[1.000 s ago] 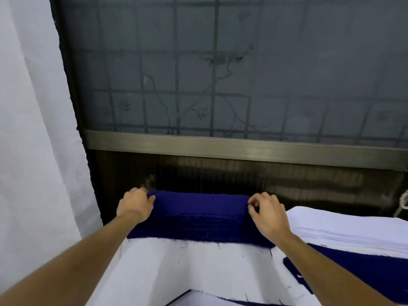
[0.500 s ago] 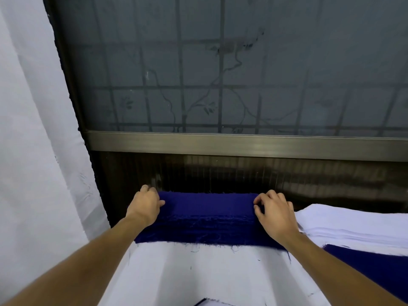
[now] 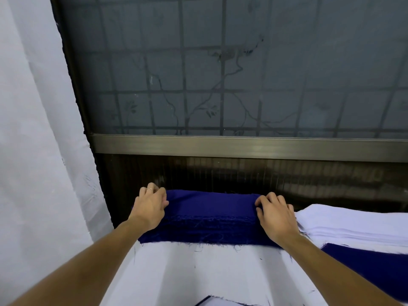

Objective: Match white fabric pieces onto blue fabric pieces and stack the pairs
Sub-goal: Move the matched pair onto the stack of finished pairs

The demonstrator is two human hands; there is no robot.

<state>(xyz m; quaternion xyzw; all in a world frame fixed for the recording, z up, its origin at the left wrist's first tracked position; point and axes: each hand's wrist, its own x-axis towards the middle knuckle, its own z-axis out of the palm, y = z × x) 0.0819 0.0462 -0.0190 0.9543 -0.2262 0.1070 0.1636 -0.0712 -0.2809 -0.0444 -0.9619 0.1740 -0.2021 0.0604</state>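
Head view, blue stack: the blue stack (image 3: 209, 217) of fabric pieces lies at the far edge of the white cloth (image 3: 198, 272) that covers the table, just below the dark panel under the window. Its frayed cut edges face you, with loose threads hanging onto the cloth.
Head view, your left hand: your left hand (image 3: 150, 206) sits on the far left corner of the blue stack. The fingers are curled over the far edge and the thumb lies against the top layer. A thin ring (image 3: 149, 189) shows on one finger.
Head view, your right hand: your right hand (image 3: 276, 215) is at the stack's right end, its fingertips bent down and bunched on the top layer, the thumb on the near side.
Head view, white stack: the white stack (image 3: 353, 224) lies just right of your right hand, beside the blue stack.
Head view, blue piece: a single blue piece (image 3: 375, 268) lies flat at the near right, in front of the white stack.
Head view, near edge: a white piece (image 3: 220, 303) with blue showing along its edge is cut off by the bottom of the frame.
Head view, surroundings: a window (image 3: 242, 74) with a grille behind the pane, a metal rail (image 3: 242, 147) along its base, and a white curtain (image 3: 33, 151) on the left.
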